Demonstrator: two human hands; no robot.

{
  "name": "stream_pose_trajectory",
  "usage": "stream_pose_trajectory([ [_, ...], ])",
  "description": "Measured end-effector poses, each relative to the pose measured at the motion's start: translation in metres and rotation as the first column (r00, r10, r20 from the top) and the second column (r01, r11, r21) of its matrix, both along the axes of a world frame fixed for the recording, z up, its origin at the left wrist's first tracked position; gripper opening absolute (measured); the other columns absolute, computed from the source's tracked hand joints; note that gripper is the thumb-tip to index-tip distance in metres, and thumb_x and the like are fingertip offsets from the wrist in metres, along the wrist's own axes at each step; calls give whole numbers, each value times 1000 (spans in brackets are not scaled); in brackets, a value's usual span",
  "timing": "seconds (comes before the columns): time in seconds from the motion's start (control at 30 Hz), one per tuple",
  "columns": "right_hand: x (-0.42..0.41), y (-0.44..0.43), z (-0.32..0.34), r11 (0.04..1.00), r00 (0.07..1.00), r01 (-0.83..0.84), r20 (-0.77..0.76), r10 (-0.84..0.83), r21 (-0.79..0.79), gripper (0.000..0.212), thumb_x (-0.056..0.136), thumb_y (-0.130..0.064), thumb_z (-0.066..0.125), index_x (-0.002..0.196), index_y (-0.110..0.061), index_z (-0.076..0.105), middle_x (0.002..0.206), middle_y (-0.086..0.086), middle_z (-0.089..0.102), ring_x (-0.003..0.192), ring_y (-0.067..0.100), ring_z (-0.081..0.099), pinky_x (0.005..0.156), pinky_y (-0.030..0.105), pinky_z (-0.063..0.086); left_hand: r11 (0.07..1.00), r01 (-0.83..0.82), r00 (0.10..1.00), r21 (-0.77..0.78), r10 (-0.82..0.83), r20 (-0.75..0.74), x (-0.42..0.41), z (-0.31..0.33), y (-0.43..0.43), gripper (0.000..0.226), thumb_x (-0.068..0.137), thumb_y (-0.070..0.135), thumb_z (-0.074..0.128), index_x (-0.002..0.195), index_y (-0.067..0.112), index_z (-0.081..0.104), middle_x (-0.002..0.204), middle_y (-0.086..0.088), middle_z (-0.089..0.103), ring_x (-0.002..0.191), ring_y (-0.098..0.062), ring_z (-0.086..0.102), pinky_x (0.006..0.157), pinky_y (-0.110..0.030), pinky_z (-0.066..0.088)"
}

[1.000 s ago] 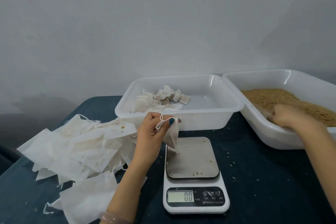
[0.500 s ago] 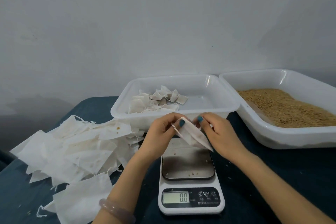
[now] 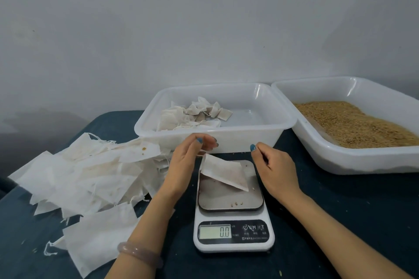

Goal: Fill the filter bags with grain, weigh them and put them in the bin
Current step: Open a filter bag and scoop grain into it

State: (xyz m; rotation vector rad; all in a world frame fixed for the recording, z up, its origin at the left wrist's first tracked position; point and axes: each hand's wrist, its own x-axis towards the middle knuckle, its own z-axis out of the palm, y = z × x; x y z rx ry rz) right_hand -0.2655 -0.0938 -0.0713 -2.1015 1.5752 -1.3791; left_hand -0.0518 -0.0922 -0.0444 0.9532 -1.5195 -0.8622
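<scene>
Head view: filter bag (image 3: 223,173) lies on scale (image 3: 233,232) pan, reading 0.0. My left hand (image 3: 184,163) at 9 o'clock, right hand (image 3: 273,165) at 3; both loosely curled, holding nothing, left possibly touching its corner.

**Bag let go onto the scale**

A second ago the left hand (image 3: 188,161) alone held the filter bag (image 3: 223,173) above the scale (image 3: 226,198), while the right hand (image 3: 274,165) was far right in the grain (image 3: 353,124). Half a second ago both hands pinched the bag. Now it lies on the scale's plate, and both hands have released it, one to its left, one to its right.
</scene>
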Motion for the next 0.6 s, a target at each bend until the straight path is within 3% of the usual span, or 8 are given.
stream_pose_trajectory([
  [0.17,-4,-1,-4,1000,1000,14,-28,-14,-17,48,98,-22,53,57,-32,29,54,-17,48,48,10,40,47,20,19,993,-116,992,-17,115,-55,0,-2,-1,44,98,37,34,93,5,64,96,0,70,88,-15,61,83,-28,52],
  [0.43,-6,-3,-6,999,998,48,-31,-49,-20,49,97,-26,53,56,-29,26,56,-15,49,50,11,40,46,22,17,990,-141,989,14,142,-36,1,-2,-1,37,95,36,39,88,10,65,89,7,70,80,-7,60,77,-18,50],
  [0.5,-6,-2,-7,999,998,38,-38,-39,-22,49,97,-25,53,56,-29,26,55,-14,48,48,11,38,46,19,16,992,-126,992,1,126,26,4,-2,-1,38,94,42,41,88,13,66,92,10,70,80,-4,61,75,-14,48],
  [0.6,-5,-2,-6,999,999,21,-41,-23,-32,48,97,-26,52,56,-30,27,55,-14,48,48,11,38,45,19,18,988,-155,955,-17,154,252,11,-2,0,44,87,59,38,94,28,68,92,18,70,86,2,63,73,-17,48],
])
